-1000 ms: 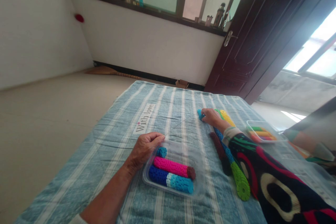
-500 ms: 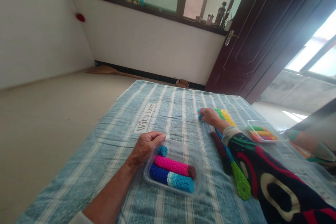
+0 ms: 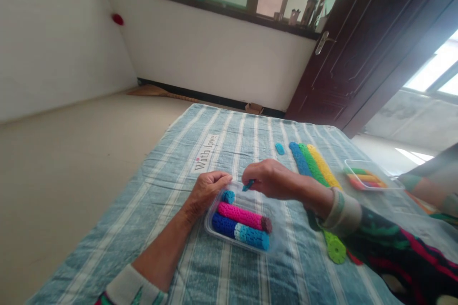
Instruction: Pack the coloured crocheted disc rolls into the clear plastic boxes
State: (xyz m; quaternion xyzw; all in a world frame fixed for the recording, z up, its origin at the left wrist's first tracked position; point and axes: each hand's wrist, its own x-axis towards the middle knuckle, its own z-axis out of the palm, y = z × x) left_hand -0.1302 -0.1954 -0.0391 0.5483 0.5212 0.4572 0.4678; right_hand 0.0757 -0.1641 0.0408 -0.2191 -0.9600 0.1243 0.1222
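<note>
Striped blue cloth (image 3: 214, 276) lies under everything; on it sits a clear tray (image 3: 266, 207) with a pink roll (image 3: 241, 214) and a blue roll (image 3: 238, 232) inside; I see the left hand (image 3: 207, 191) curled tight on the tray's far left corner; the right hand (image 3: 274, 178) hovers over the tray, pinching a small blue piece (image 3: 248, 185); three long strips (image 3: 313, 164) lie beyond the tray, to its right.

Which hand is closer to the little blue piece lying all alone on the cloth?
Right. The right hand, pinching a second blue piece, is just short of the lone blue piece. The left hand grips the tray corner, farther left.
</note>
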